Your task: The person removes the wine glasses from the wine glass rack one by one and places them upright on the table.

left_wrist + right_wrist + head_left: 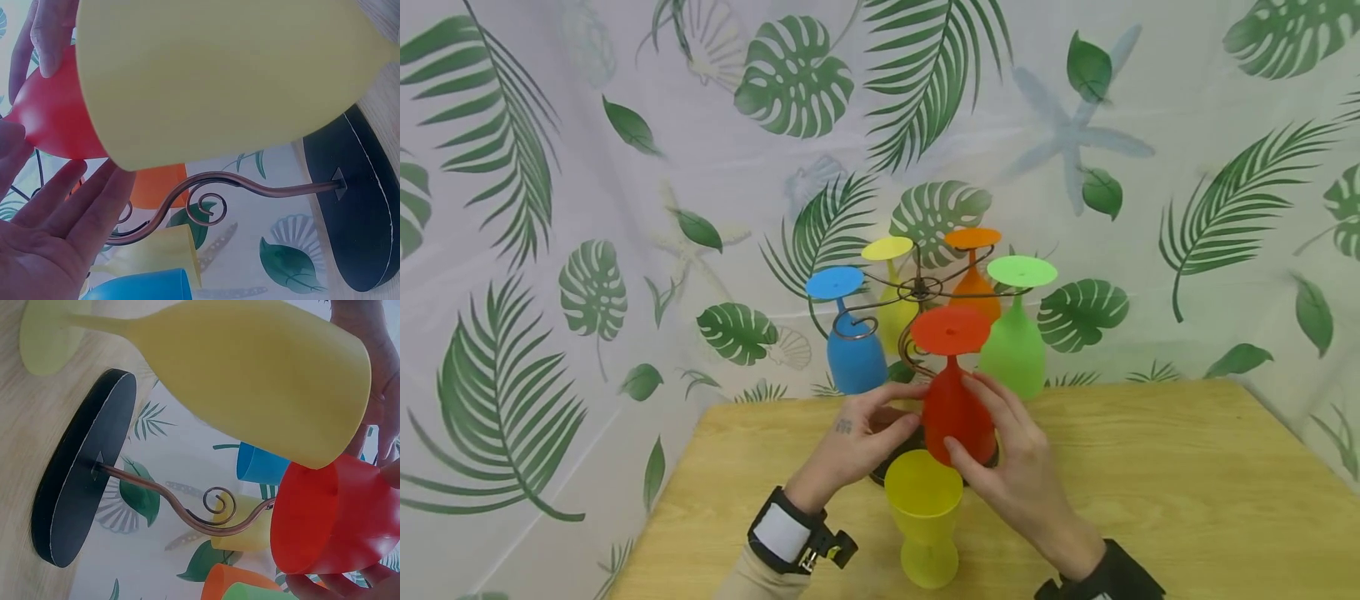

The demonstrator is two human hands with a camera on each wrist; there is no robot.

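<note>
A red wine glass [958, 408] is upside down, its foot up and in front of the metal rack [919, 289]. My right hand [1026, 467] grips its bowl, thumb at the front and fingers along the right side. On the bowl's left side, my left hand [861, 437] touches it with fairly straight fingers, well spread in the left wrist view [62, 219]. A yellow wine glass [928, 508] stands upright on the table just in front, between my wrists. It covers part of the red glass in both wrist views.
Blue [856, 358], pale yellow [895, 312], orange [976, 296] and green [1015, 350] glasses hang upside down around the rack. Its dark base [84, 469] stands on the wooden table [1150, 483], behind the upright glass. A leaf-patterned backdrop [880, 108] closes off the back.
</note>
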